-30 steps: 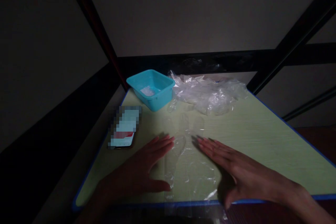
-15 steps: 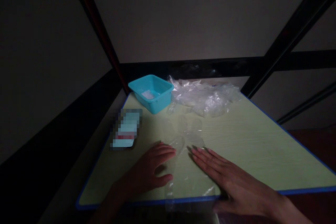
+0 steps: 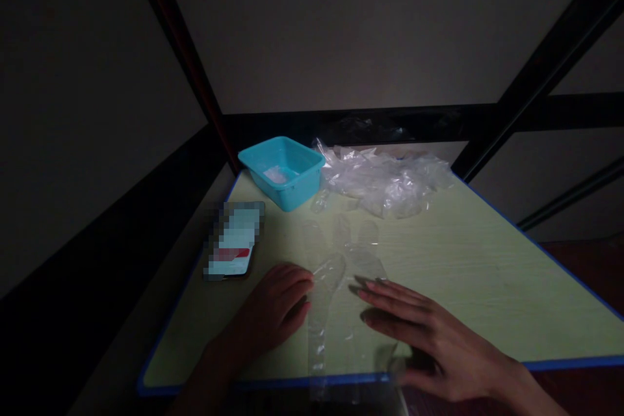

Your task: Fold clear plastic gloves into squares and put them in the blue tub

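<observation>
A clear plastic disposable glove (image 3: 331, 312) lies flat on the table, its finger ends toward the back and its cuff hanging past the front edge. At the glove's left border is my left hand (image 3: 275, 309), fingers bent, with a small gap between thumb and fingertips; nothing shows in it. My right hand (image 3: 439, 335) hovers over or rests on the glove's right side, fingers stretched and slightly spread. Its thumb is low by the cuff, and whether it touches the plastic I cannot tell.
A heap of crumpled clear plastic gloves (image 3: 390, 182) lies at the back of the table (image 3: 497, 292). Left of it stands a turquoise basin (image 3: 297, 192) with something whitish inside. A phone (image 3: 236, 240) with a blurred-out screen lies at the left edge. Walls with dark beams enclose the back.
My left hand has drawn slightly left, and its thumb has come nearer the fingers. My right hand's fingers have spread and lifted a little. The glove stays in about the same place.
</observation>
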The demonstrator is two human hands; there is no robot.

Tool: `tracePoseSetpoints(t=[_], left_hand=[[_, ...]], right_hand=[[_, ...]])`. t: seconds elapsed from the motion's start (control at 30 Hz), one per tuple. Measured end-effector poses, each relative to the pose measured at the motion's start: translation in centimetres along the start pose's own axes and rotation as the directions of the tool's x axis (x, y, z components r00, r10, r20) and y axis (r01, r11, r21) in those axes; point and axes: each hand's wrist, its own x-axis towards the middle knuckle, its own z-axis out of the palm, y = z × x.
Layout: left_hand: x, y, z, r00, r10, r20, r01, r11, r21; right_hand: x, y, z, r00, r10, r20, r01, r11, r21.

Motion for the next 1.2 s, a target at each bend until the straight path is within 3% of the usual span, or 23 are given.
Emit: tracePoseSetpoints(t=[0.47,0.73,0.9,1.2], left_hand=[[-0.1,0.1,0.2,0.999,0.019,-0.029,-0.018,0.999,0.034],[0.0,0.1,0.1,1.0,0.004,-0.006,-0.004,1.0,0.024],[0.0,0.1,0.2,1.0,-0.004,0.008,0.004,1.0,-0.001],[-0.1,0.1,0.3,1.0,0.026,0.006,-0.026,1.0,0.003]], right_hand=[[0.8,-0.6,-0.7,0.975,-0.065,0.212,0.075,0.996,-0.042],[1.4,-1.3,-1.2,0.958,-0.133,0.252,0.163,0.982,-0.099],[1.5,-1.5,-0.9,0.968,-0.16,0.195,0.189,0.972,-0.141],[0.6,-0.5,-0.3,0.993,-0.12,-0.017,0.12,0.993,-0.015]])
